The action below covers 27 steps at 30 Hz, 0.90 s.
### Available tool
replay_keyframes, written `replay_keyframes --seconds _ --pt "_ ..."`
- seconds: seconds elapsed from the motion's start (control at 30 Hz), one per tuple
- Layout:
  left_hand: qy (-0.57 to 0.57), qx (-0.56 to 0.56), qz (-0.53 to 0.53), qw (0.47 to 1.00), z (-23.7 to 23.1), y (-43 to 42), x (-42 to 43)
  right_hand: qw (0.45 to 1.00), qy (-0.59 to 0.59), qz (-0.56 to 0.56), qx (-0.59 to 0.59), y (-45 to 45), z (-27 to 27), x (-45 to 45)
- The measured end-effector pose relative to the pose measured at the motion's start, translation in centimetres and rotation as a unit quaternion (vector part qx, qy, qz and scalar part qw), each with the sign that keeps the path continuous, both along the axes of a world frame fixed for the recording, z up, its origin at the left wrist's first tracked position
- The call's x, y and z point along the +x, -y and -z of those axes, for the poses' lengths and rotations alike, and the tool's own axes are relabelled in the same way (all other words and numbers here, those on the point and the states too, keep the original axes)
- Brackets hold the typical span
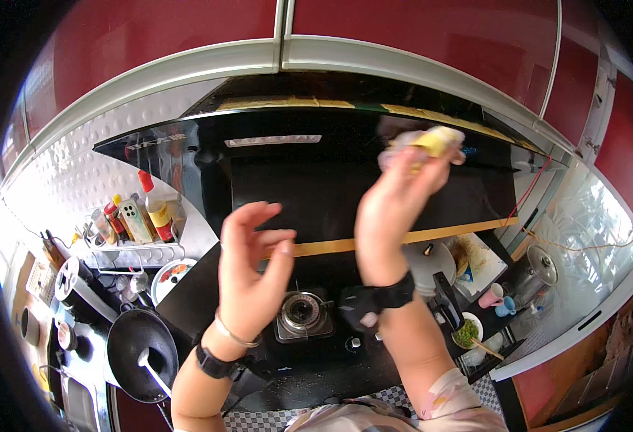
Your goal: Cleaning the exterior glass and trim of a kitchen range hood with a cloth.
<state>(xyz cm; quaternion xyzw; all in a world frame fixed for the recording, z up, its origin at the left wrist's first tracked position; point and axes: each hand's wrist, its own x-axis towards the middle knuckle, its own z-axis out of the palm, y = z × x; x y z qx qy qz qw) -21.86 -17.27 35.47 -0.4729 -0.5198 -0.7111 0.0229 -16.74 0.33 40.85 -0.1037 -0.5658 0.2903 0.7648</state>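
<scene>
My right hand (411, 173) grips a crumpled yellow-and-white cloth (436, 141), blurred by motion. The cloth is at the upper right of a glossy black range hood (295, 183); whether it touches the surface I cannot tell. My left hand (257, 254) is raised with nothing in it, fingers apart and bent, in front of the hood's lower edge. A light slotted strip (273, 141) shows on the hood's upper part. A tan strip (327, 247) runs along its bottom edge. Below, between my arms, a gas burner (302, 310) sits on the black cooktop (295, 372).
Dark red cabinets (170, 27) hang above the hood. On the left are a wall rack (133, 247) with bottles and a phone, and a black wok (142, 351) with a ladle. At right stand a pot lid (430, 264), mugs (491, 296) and a bowl of chopped greens (466, 330).
</scene>
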Motion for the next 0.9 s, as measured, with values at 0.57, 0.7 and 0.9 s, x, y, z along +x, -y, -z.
replay_keyframes --seconds 0.57,0.7,0.9 --pt "0.055 0.042 -0.197 0.978 3.6 15.9 -7.3 0.992 0.039 0.005 0.121 17.7 2.4 -15.1" --pt "0.063 0.023 -0.216 0.974 3.9 17.1 -7.9 0.985 0.057 0.066 0.151 18.1 3.3 -17.1" --pt "0.080 0.020 -0.218 0.972 5.0 17.1 -9.2 0.978 0.037 0.067 0.192 17.2 6.0 -20.1"
